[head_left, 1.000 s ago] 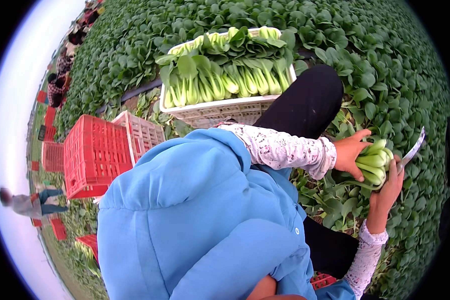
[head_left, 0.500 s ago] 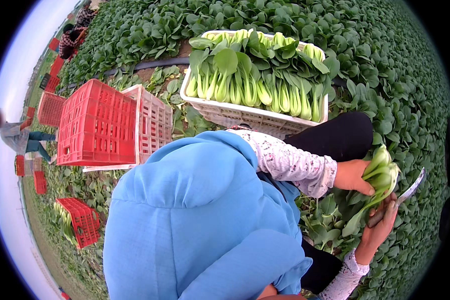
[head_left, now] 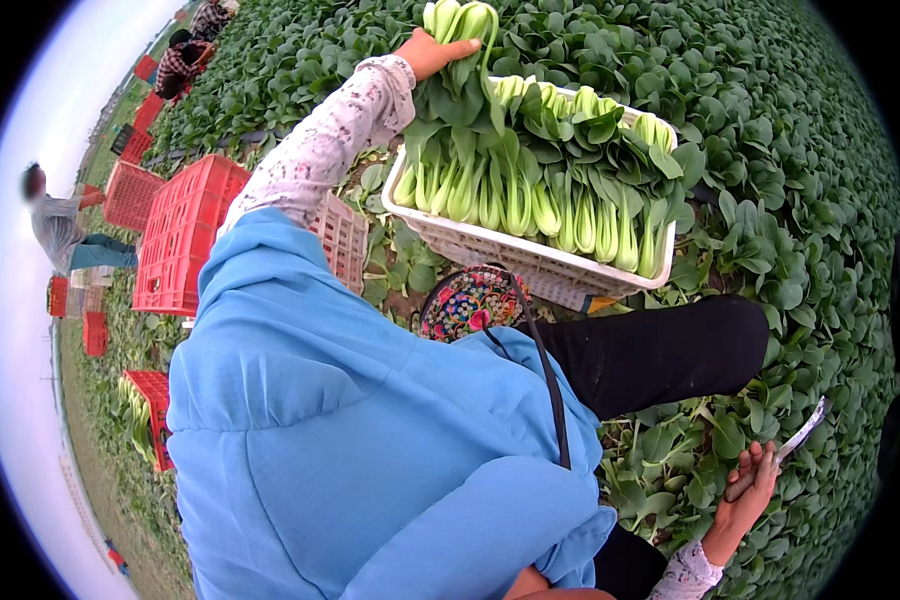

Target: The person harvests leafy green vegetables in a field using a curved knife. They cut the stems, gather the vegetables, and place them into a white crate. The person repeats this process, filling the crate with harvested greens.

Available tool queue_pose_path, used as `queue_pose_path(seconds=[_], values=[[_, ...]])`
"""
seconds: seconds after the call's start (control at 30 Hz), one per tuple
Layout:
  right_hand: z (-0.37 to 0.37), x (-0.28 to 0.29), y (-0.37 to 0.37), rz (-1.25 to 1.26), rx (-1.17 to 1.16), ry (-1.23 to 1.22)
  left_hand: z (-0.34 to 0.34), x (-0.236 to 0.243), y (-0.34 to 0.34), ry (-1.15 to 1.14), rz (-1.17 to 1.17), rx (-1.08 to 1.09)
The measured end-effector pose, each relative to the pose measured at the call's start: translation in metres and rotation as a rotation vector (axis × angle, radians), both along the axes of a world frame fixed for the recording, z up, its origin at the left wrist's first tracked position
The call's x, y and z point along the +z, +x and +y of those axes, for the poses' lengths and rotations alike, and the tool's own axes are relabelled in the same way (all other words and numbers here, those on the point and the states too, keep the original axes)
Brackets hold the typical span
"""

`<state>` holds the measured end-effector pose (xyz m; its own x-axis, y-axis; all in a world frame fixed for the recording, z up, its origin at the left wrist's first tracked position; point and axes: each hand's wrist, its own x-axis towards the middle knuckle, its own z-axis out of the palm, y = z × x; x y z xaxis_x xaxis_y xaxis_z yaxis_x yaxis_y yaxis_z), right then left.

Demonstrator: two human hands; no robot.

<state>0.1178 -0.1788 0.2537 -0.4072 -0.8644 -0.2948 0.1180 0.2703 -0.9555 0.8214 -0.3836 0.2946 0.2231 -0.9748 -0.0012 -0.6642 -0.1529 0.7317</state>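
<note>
Held up over the far left corner of the white crate [head_left: 530, 240], my left hand [head_left: 432, 55] grips several heads of bok choy [head_left: 467, 18] near their pale stem ends, leaves hanging down. Beneath, the crate is filled with bok choy heads [head_left: 580, 215] laid in rows, pale stems toward the near and far sides and leaves in the middle. Down at the right, my right hand [head_left: 745, 500] is closed round the handle of a knife [head_left: 803, 430], its curved blade pointing up and right over the growing plants.
Green bok choy plants [head_left: 810, 290] cover the ground at the right and far side. Red crates [head_left: 185, 240] and a pale crate [head_left: 340, 240] stand at the left. A flowered cloth item [head_left: 473, 303] lies by my black-clad leg [head_left: 660, 350]. Other people [head_left: 65, 225] are farther off.
My left hand has carried the bok choy from beside the knife, up and left, to the crate's far left corner. My right hand has lowered slightly with the knife.
</note>
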Motion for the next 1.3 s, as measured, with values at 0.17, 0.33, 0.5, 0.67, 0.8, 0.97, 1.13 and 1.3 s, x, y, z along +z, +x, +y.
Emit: queue_pose_path(seconds=[0.17, 0.33, 0.5, 0.67, 0.8, 0.97, 1.13, 1.3], values=[[-0.009, -0.020, -0.003, -0.011, -0.025, 0.071, -0.066, -0.160, 0.031, 0.414, -0.498, 0.702], [0.000, -0.021, -0.009, 0.048, -0.101, 0.140, -0.078, -0.204, 0.024, 0.358, -0.368, 0.692], [-0.008, -0.030, -0.019, 0.034, -0.103, 0.183, -0.069, -0.147, 0.067, 0.496, -0.065, 0.200], [-0.013, -0.037, -0.028, 0.027, -0.120, 0.201, -0.085, -0.078, 0.044, 0.279, -0.353, 0.299], [-0.026, -0.048, -0.021, 0.066, -0.098, 0.257, -0.106, -0.141, 0.039, 0.337, -0.530, 0.237], [-0.019, -0.050, -0.033, 0.101, -0.207, 0.276, -0.098, -0.165, 0.031, 0.104, -0.672, 0.205], [0.005, -0.065, -0.089, 0.113, -0.298, 0.273, -0.100, -0.212, 0.068, -0.061, -0.478, -0.030], [0.046, -0.030, -0.105, 0.149, -0.438, 0.206, -0.072, -0.214, 0.039, -0.036, 0.542, -0.059]])
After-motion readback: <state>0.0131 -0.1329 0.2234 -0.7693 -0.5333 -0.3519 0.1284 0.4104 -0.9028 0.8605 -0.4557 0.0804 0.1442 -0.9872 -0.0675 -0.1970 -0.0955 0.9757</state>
